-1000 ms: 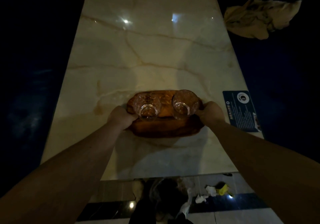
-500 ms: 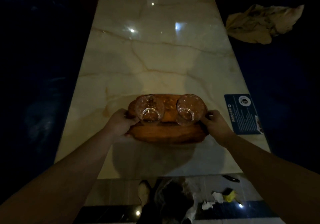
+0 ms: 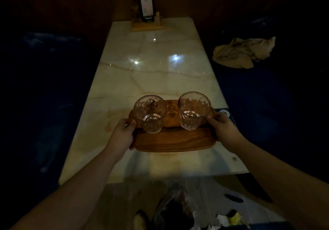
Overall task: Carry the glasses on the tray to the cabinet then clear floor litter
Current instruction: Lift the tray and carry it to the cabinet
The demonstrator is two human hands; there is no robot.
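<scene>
A brown wooden tray (image 3: pixel 173 139) is held above the near end of a pale marble table (image 3: pixel 151 73). Two clear empty glasses stand upright on it: the left glass (image 3: pixel 150 115) and the right glass (image 3: pixel 194 112). My left hand (image 3: pixel 122 134) grips the tray's left end and my right hand (image 3: pixel 222 128) grips its right end. On the floor below the table edge lies litter: white and yellow scraps (image 3: pixel 229 218) and a crumpled clear wrapper (image 3: pixel 175 204).
A wooden condiment holder with a menu card (image 3: pixel 147 18) stands at the table's far end. A crumpled beige cloth (image 3: pixel 243 52) lies on the dark seat at right. A blue card (image 3: pixel 229 116) sits on the table's right edge. Dark benches flank both sides.
The tray with both glasses has come up off the table and toward me, held at both ends. The view has tilted up, showing the table's far end.
</scene>
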